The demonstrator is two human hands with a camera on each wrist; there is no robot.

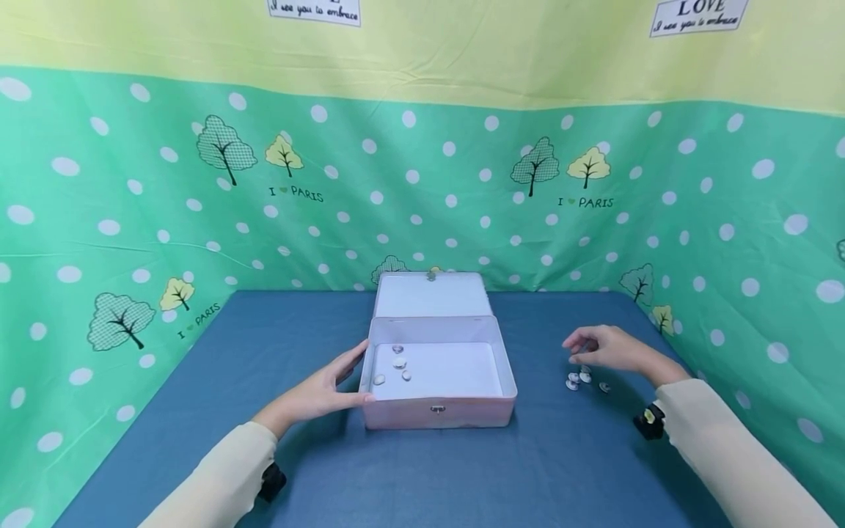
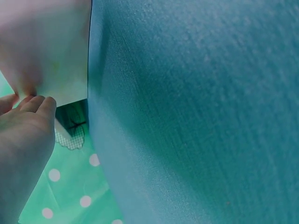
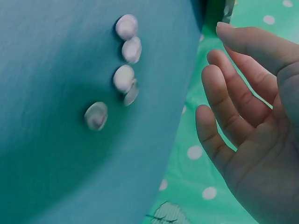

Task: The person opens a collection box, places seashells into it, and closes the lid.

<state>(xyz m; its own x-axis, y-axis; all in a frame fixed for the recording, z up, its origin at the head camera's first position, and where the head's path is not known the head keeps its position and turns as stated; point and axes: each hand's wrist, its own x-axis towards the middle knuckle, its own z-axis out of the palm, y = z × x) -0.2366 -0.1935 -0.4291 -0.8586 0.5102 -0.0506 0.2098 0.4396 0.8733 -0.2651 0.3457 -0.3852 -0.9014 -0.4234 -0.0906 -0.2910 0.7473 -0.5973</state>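
A pale pink tin box [image 1: 439,413] stands on the blue table, its lid [image 1: 432,295] tipped up at the back. Inside it, several small round whitish shell-like pieces [image 1: 399,363] lie toward the left. My left hand [image 1: 317,392] rests against the box's left side, thumb by the front corner; the left wrist view shows its fingers [image 2: 46,106] along the wall. To the right of the box, my right hand [image 1: 610,348] hovers just above several more such pieces [image 3: 124,78] on the table. Its fingers are spread and loosely bent, and nothing shows between them.
The blue table [image 1: 436,477] meets a green dotted cloth [image 1: 449,191] hanging behind and at both sides. A small latch [image 1: 437,409] sits on the box's front. Dark wrist cameras [image 1: 650,422] are strapped below both sleeves.
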